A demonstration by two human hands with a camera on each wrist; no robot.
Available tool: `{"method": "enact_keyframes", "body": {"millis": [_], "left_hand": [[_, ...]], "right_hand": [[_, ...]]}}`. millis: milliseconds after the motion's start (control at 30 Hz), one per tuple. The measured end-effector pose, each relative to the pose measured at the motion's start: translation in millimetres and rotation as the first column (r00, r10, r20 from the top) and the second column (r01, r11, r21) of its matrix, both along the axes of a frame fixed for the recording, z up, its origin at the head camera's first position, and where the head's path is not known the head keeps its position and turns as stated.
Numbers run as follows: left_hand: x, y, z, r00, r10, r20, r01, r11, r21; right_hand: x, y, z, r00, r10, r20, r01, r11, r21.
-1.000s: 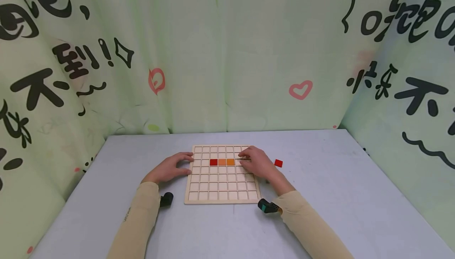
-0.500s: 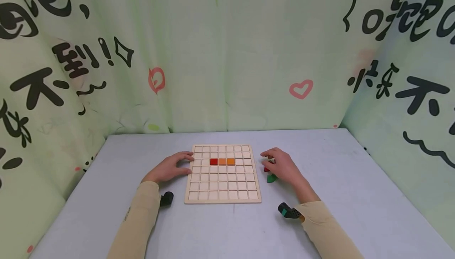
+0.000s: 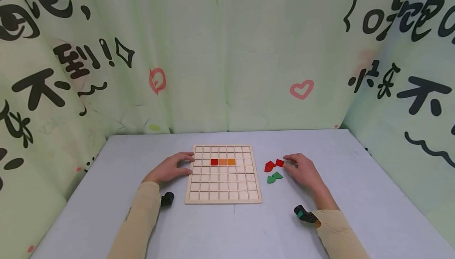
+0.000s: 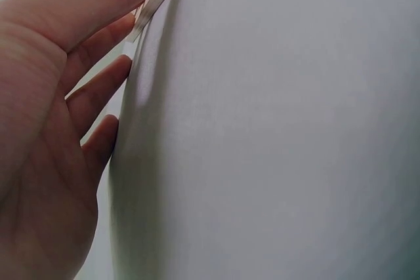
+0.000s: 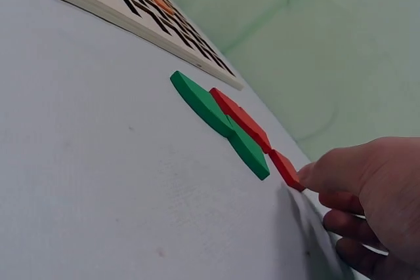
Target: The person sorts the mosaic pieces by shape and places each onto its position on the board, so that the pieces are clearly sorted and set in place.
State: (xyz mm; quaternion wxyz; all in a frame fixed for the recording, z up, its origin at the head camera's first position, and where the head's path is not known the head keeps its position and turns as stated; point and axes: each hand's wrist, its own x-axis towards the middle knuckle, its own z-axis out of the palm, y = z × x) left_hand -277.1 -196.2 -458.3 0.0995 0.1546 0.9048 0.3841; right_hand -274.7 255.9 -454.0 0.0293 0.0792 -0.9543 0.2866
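My right hand (image 3: 305, 171) is at a red square tile (image 3: 279, 163) right of the board, thumb and index finger pinching its right end. In the right wrist view the thumb (image 5: 320, 174) overlaps that end of the red tile (image 5: 287, 170); the index fingertip is hidden. My left hand (image 3: 172, 168) rests at the left edge of a pale wooden grid board (image 3: 223, 201), its fingers and thumb extended and touching the rim. One row of the board holds a dark red tile (image 3: 214, 162) beside two orange tiles (image 3: 231, 162).
Left of the red square lie red pieces (image 3: 269, 167). Two green pieces with curved edges (image 3: 271, 179) lie just below them. The white table (image 3: 227, 231) is enclosed by a pale green curtain (image 3: 227, 53) with black lettering. A black wrist camera (image 3: 305, 214) sits on the right wrist.
My right hand has left the board's right side, crossed over the loose pieces and come to the red square tile, uncovering the green pieces. The left hand and board stay in place.
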Motion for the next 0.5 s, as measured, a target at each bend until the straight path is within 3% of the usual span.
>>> {"method": "enact_keyframes", "body": {"millis": [167, 400, 500], "left_hand": [[-0.7, 0.1, -0.2, 1.0, 0.005, 0.001, -0.005, 1.0, 0.004], [-0.5, -0.3, -0.7, 1.0, -0.002, -0.004, 0.002, 1.0, -0.001], [-0.1, 0.1, -0.3, 1.0, -0.002, 0.0, 0.002, 1.0, 0.003]], "right_hand": [[0.6, 2.6, -3.6, 1.0, 0.027, -0.015, -0.027, 1.0, 0.003], [1.4, 0.1, -3.8, 0.988, 0.141, -0.058, -0.139, 0.989, 0.045], [2.7, -1.5, -3.1, 0.986, 0.153, -0.071, -0.149, 0.987, 0.057]]}}
